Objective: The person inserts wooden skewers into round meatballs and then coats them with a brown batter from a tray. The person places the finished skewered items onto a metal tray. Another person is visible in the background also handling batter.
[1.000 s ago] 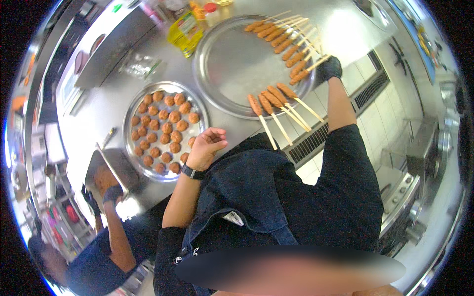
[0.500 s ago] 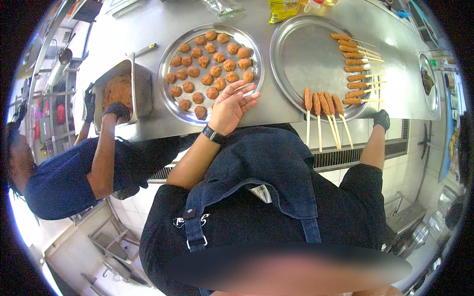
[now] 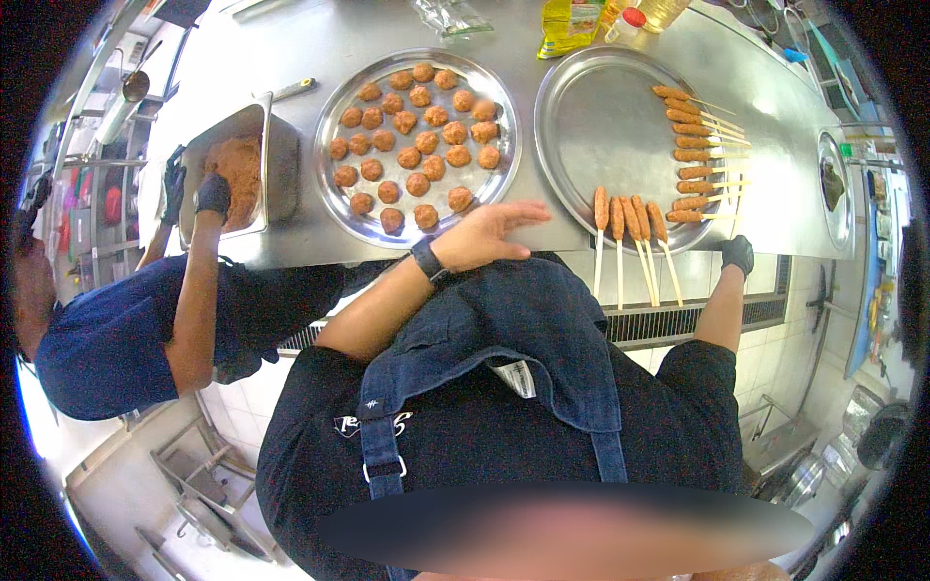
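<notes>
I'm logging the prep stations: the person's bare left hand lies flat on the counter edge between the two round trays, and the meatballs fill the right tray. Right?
Not quite. The head view shows the meatballs in the left tray; the right tray holds skewers. The bare left hand does lie flat between them.

A long brushed stainless-steel tabletop (image 3: 291,44) runs left to right, shining under bright overhead light. Below its near edge lie pale white wall tiles (image 3: 775,353). Far left, metal shelving (image 3: 92,194) holds what seem red containers.
</notes>
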`<action>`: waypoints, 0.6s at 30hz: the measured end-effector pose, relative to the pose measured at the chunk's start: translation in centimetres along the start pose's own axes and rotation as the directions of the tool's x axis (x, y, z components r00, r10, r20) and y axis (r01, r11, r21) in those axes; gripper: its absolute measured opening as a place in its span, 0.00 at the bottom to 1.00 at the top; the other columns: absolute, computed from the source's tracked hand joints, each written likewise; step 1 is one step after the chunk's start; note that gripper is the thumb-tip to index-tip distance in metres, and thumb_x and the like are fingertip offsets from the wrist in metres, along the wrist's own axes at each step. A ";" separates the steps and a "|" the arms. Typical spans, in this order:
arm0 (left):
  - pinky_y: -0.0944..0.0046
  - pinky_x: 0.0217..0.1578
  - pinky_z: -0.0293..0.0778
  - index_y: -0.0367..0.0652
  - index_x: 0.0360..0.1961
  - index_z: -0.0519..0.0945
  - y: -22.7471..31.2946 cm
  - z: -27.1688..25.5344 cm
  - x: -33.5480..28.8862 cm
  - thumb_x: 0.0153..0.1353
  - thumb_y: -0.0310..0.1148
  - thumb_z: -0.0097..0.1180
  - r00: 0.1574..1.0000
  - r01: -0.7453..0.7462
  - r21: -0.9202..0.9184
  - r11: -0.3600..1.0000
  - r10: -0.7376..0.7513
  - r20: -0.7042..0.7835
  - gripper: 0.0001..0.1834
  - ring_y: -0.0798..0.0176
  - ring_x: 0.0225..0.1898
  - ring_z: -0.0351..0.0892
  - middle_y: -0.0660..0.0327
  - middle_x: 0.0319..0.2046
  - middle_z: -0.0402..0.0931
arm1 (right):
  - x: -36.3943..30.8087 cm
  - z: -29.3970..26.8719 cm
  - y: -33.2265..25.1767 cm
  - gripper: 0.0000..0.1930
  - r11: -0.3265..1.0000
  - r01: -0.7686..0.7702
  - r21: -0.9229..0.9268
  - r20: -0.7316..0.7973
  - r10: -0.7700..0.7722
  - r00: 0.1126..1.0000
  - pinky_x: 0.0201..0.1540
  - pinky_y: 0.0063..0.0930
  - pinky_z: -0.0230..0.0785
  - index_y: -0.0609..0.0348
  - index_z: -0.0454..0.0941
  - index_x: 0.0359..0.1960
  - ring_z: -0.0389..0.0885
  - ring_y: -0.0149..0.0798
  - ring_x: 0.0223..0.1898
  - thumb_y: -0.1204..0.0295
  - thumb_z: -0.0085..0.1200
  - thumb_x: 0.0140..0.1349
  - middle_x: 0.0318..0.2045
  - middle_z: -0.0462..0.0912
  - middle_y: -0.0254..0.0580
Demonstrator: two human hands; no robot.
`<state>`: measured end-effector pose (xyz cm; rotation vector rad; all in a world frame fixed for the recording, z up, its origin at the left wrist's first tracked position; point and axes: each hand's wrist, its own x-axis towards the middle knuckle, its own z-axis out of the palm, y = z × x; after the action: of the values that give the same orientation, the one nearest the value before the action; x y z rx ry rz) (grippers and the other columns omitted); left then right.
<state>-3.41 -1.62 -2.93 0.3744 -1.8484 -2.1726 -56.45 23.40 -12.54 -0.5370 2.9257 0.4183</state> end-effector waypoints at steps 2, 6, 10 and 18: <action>0.69 0.45 0.73 0.41 0.57 0.70 0.2 0.6 -0.1 0.60 0.25 0.56 0.985 0.173 -0.147 0.974 -0.168 0.045 0.23 0.68 0.40 0.78 0.57 0.44 0.78 | -0.4 -0.1 -0.1 0.17 1.000 -0.012 0.013 0.001 0.012 1.000 0.43 0.44 0.74 0.57 0.81 0.37 0.81 0.53 0.43 0.60 0.59 0.49 0.41 0.81 0.53; 0.69 0.46 0.72 0.40 0.55 0.72 0.6 0.2 -0.1 0.62 0.28 0.54 0.944 0.319 -0.075 0.945 -0.309 0.119 0.20 0.69 0.45 0.76 0.59 0.41 0.79 | 0.4 1.4 0.8 0.16 0.999 0.039 -0.014 -0.062 -0.040 0.997 0.39 0.44 0.74 0.59 0.81 0.38 0.82 0.50 0.37 0.61 0.58 0.51 0.37 0.82 0.50; 0.69 0.47 0.71 0.39 0.54 0.73 0.4 0.3 -0.1 0.63 0.30 0.53 0.972 0.205 0.007 0.979 -0.204 0.118 0.18 0.70 0.44 0.76 0.58 0.40 0.79 | 4.7 5.5 3.5 0.24 0.992 0.085 -0.088 -0.005 -0.086 0.996 0.45 0.40 0.73 0.51 0.78 0.46 0.80 0.46 0.45 0.49 0.51 0.54 0.43 0.81 0.46; 0.67 0.49 0.70 0.38 0.53 0.72 -0.2 -0.1 -0.2 0.64 0.31 0.52 0.969 0.248 -0.215 0.945 -0.244 0.046 0.18 0.67 0.44 0.76 0.58 0.40 0.79 | 9.8 11.8 8.5 0.16 0.969 0.243 -0.034 0.084 -0.240 0.967 0.44 0.36 0.73 0.37 0.82 0.39 0.81 0.40 0.46 0.52 0.44 0.59 0.43 0.82 0.40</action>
<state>-3.23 -1.65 -3.14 0.5651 -1.6214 -2.5233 -67.65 31.29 -23.48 -0.8512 2.7351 0.4620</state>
